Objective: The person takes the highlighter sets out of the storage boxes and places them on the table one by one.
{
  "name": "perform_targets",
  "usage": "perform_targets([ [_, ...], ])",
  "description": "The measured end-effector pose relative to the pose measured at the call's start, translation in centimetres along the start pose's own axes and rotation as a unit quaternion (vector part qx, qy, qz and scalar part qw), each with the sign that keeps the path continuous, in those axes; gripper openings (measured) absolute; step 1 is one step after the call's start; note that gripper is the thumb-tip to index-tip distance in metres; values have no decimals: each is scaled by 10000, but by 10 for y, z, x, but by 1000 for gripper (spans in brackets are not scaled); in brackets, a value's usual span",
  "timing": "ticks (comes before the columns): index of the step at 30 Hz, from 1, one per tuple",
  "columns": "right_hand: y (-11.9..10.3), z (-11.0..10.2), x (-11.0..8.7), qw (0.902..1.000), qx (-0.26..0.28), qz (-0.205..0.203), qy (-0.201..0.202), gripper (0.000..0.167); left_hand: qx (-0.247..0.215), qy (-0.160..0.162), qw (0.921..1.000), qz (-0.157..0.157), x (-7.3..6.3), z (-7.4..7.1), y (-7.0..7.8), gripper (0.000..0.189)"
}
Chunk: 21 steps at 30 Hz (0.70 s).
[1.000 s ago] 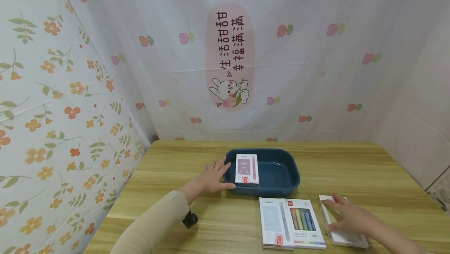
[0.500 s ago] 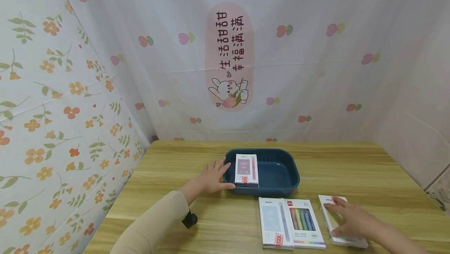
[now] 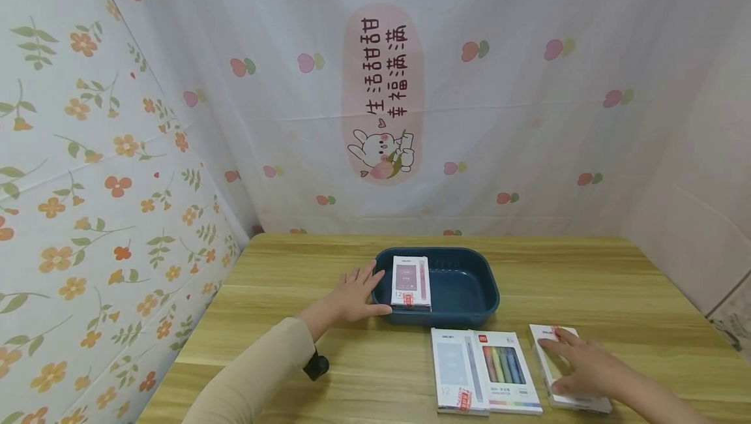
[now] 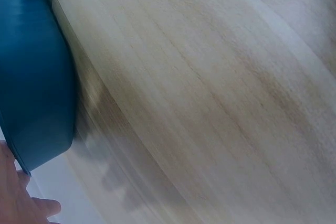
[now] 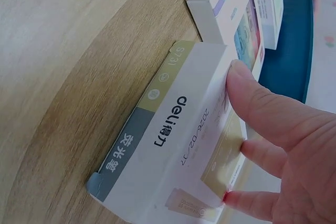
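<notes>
My left hand [image 3: 352, 297] lies at the left end of a dark blue plastic basin [image 3: 460, 290], fingers spread and extended along its rim. In the left wrist view, its fingertips show at the corner of the basin [image 4: 37, 77]. A white box with a purple panel [image 3: 411, 284] lies inside, at the basin's left. My right hand [image 3: 589, 365] rests on a white highlighter box [image 5: 163, 145] at the table's right front. Its thumb touches one long edge, and two fingertips are on the printed top face. The box's far side is partly hidden by the hand.
Left of the highlighter box, two more white boxes lie side by side: one with a pale blue panel [image 3: 454, 372], one with a window showing coloured sticks [image 3: 506, 372]. The wooden table [image 3: 281, 274] has floral curtains [image 3: 516, 130] behind and at the left.
My right hand has settled a little on the highlighter box, its thumb shifting slightly. The left hand, the basin and the other boxes stay as they were.
</notes>
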State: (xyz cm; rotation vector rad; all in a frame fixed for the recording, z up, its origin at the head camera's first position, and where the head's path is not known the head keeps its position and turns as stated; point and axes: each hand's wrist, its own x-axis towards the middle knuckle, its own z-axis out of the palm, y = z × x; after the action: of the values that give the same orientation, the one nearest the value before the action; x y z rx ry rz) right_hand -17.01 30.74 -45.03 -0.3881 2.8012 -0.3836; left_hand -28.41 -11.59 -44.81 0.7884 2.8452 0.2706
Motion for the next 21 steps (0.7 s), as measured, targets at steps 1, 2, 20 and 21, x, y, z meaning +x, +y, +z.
perform_targets([
  [1, -1, 0, 0, 10000, 5, -5, 11, 84, 0, 6, 10000, 2, 0, 0, 0, 89],
  [2, -2, 1, 1, 10000, -8, 1, 28, 84, -2, 3, 10000, 2, 0, 0, -1, 89],
  [20, -13, 7, -2, 9992, -277, -154, 262, 81, -96, -3, 10000, 12, 0, 1, -2, 90],
  [21, -14, 7, -2, 9991, -275, -142, 277, 81, -115, 4, 9999, 6, 0, 1, -2, 90],
])
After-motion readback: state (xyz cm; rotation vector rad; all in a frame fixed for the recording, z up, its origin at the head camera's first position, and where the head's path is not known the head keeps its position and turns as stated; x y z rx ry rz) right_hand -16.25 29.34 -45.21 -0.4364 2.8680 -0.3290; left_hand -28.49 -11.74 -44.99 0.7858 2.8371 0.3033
